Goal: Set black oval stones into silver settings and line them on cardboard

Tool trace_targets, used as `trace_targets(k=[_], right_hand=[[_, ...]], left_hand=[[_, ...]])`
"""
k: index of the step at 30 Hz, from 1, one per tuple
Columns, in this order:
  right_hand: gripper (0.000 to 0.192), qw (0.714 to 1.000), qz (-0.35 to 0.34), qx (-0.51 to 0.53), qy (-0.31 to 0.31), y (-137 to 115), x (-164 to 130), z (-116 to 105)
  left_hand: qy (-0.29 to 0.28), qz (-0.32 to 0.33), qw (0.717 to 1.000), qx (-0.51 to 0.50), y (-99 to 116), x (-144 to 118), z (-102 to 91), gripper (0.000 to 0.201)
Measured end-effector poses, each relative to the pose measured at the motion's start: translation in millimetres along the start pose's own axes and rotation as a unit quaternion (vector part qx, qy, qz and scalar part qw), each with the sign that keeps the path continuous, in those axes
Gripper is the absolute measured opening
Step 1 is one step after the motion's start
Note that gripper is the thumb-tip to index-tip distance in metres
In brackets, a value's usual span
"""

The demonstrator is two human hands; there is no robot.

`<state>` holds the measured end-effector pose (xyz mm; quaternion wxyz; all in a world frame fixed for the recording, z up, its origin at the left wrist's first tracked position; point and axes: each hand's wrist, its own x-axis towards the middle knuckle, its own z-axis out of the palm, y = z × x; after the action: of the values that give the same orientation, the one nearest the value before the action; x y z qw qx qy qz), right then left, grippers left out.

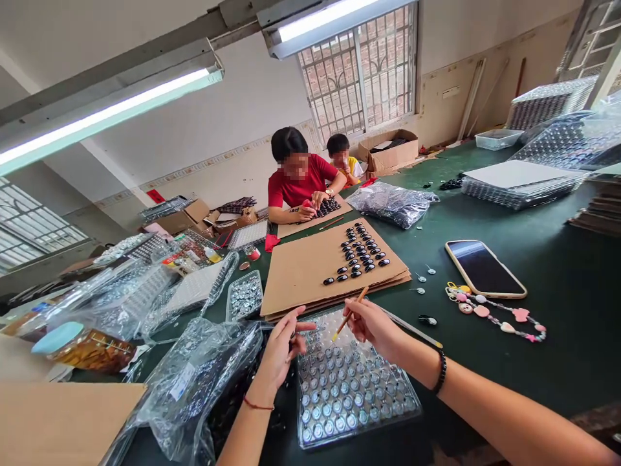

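My right hand (371, 323) holds a thin wooden stick (350, 314), its yellowish tip pointing down at a clear plastic tray (352, 388) filled with several round silvery pieces. My left hand (282, 349) hovers at the tray's left edge, fingers pinched together as if on a small piece, too small to make out. Just beyond the tray lies a stack of brown cardboard sheets (301, 272) bearing several glossy black oval pieces (361, 252) in rows.
A phone (485, 268) and a beaded charm strap (499, 318) lie right on the green table. Plastic bags (194, 382) crowd the left, with a smaller tray (245, 296). Two people sit across the table. Stacked trays (524, 184) stand far right.
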<state>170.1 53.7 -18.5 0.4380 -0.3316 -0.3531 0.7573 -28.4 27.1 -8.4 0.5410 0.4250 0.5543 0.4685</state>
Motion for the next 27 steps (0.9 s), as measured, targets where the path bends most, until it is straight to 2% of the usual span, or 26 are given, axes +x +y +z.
trace_targets(k=[3,5,8,10,12,15,17,18,21,24,27], right_hand=[[0.027,0.996,-0.051,-0.074,0.008,2,-3,2],[0.028,0.983,-0.102,-0.153,0.016,4,-5,1],[0.028,0.948,-0.155,-0.278,0.005,9,-9,-2],[0.028,0.909,-0.180,-0.374,-0.012,13,-13,-2],[0.028,0.856,-0.202,-0.474,-0.034,16,-18,-1],[0.025,0.776,-0.225,-0.586,-0.064,21,-24,1],[0.023,0.741,-0.232,-0.626,-0.073,22,-25,3],[0.023,0.733,-0.233,-0.635,-0.073,22,-26,3],[0.022,0.742,-0.242,-0.623,-0.059,18,-26,2],[0.021,0.774,-0.267,-0.573,-0.026,12,-27,1],[0.018,0.811,-0.284,-0.511,0.019,9,-28,1]], left_hand=[[-0.019,0.020,0.999,0.017,-5,-8,9.0,0.031],[-0.028,0.020,0.999,0.002,-7,-11,13.2,0.030],[-0.068,-0.034,0.994,-0.081,-5,-15,14.0,0.024],[-0.110,-0.074,0.980,-0.150,0,-17,11.6,0.023],[-0.137,-0.087,0.969,-0.186,4,-19,8.7,0.028],[-0.134,-0.071,0.972,-0.180,6,-20,6.2,0.022],[-0.125,-0.061,0.978,-0.154,4,-19,6.1,0.019],[-0.119,-0.059,0.981,-0.138,3,-18,6.5,0.021],[-0.108,-0.060,0.987,-0.100,-1,-16,8.0,0.030],[-0.098,-0.049,0.990,-0.085,-5,-14,9.2,0.035],[-0.047,-0.012,0.997,-0.068,-9,-11,10.4,0.036]])
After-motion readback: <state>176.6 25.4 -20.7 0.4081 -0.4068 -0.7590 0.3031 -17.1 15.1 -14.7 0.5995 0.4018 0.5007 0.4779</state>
